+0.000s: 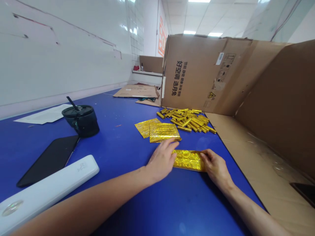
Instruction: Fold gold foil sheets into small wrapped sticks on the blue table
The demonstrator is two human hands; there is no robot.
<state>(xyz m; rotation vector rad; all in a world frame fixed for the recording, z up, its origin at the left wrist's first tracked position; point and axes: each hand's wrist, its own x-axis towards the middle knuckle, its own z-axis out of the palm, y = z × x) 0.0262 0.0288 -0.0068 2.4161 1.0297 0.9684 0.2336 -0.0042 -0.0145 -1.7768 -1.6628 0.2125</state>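
Note:
A folded sheet of gold foil paper (188, 160) spans the space between my two hands, just above or on the blue table. My right hand (216, 168) pinches its right end, thumb and fingers pressed together. At the left end, my left hand (162, 160) grips the edge near its thumb, with its upper fingers stretched toward the flat stack. That stack of gold foil sheets (164, 131) lies just beyond the left hand, with another gold sheet (145, 127) partly beneath it. Farther back is a pile of rolled gold foil tubes (188, 120).
A large cardboard box (197, 72) stands open along the back and right. On the left are a dark lidded cup (86, 121) with a straw, a black phone-like slab (49, 159), a long white device (54, 190) and white paper (46, 114). Flat cardboard (136, 90) lies behind.

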